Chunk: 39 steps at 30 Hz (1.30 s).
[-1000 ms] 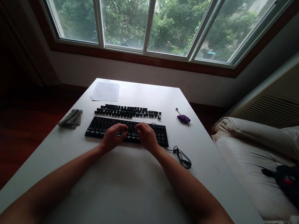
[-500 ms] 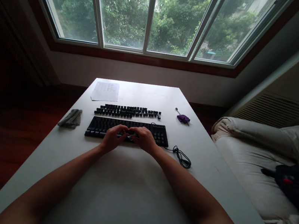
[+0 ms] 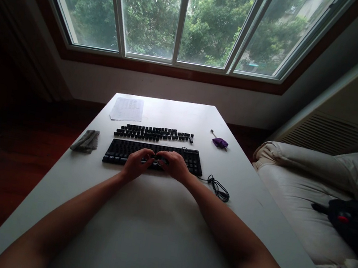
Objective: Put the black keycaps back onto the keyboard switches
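A black keyboard lies crosswise on the white table, its lower middle covered by my hands. My left hand is over the keyboard's centre, thumb and fingers curled together in a pinch. Close beside it my right hand is curled the same way, with the fingertips of both hands nearly meeting. Something small with a thin glint shows between the fingers, too small to name. Behind the keyboard, loose black keycaps stand in rows.
Left of the keyboard lies a crumpled grey cloth. A printed paper sheet is at the far left of the table. On the right are a purple brush-like item and a coiled black cable. A sofa stands beyond.
Almost nothing differs. Both hands stay curled over the middle of the keyboard, and the whole view has shifted very slightly.
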Each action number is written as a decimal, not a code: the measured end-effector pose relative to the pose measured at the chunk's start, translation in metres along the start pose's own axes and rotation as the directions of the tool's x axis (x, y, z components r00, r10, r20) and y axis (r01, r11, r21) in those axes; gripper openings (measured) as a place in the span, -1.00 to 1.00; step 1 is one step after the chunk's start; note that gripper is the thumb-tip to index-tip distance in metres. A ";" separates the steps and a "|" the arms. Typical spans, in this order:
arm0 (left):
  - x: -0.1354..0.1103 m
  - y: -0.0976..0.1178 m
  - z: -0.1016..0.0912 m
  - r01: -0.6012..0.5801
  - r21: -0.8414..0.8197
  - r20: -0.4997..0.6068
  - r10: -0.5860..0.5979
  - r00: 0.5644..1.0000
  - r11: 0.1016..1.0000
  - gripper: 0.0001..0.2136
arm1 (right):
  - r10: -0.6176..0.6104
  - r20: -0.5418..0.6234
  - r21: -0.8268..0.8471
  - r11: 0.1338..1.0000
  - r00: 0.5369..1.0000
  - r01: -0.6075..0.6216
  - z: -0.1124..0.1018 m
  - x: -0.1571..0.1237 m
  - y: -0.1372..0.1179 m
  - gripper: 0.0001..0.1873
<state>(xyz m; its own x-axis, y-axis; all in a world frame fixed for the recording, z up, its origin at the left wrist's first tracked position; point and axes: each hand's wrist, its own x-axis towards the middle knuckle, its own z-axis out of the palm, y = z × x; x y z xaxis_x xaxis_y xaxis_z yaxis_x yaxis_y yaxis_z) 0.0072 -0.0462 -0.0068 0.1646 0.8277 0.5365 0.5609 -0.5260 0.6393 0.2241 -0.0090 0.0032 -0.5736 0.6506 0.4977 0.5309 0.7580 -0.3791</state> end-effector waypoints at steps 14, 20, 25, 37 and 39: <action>-0.001 -0.013 0.001 -0.015 0.063 0.055 0.011 0.998 0.998 -0.67 | 0.056 0.212 -0.223 0.975 0.976 -0.008 -0.021 0.030 0.017 -0.67; -0.002 -0.009 0.000 -0.166 0.233 0.229 0.112 0.967 0.958 -0.70 | 0.352 0.200 -0.441 0.866 0.914 -0.237 -0.018 0.064 0.047 -0.60; -0.001 -0.009 0.001 -0.205 0.288 0.298 0.116 0.948 0.936 -0.67 | 0.425 0.260 -0.533 0.812 0.867 -0.239 -0.002 0.083 0.064 -0.63; 0.002 -0.008 0.000 -0.218 0.318 0.327 0.109 0.939 0.923 -0.65 | 0.443 0.270 -0.541 0.804 0.855 -0.245 0.016 0.095 0.071 -0.62; 0.002 -0.008 0.000 -0.221 0.316 0.331 0.112 0.937 0.923 -0.65 | 0.435 0.268 -0.535 0.809 0.859 -0.243 0.016 0.094 0.072 -0.62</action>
<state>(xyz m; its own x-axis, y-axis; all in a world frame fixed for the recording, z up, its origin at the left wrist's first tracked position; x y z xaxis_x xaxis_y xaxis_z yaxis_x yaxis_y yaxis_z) 0.0035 -0.0405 -0.0107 0.4852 0.7817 0.3918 0.7374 -0.6066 0.2971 0.1987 0.1078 0.0102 -0.4288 0.9018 0.0539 0.9028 0.4299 -0.0098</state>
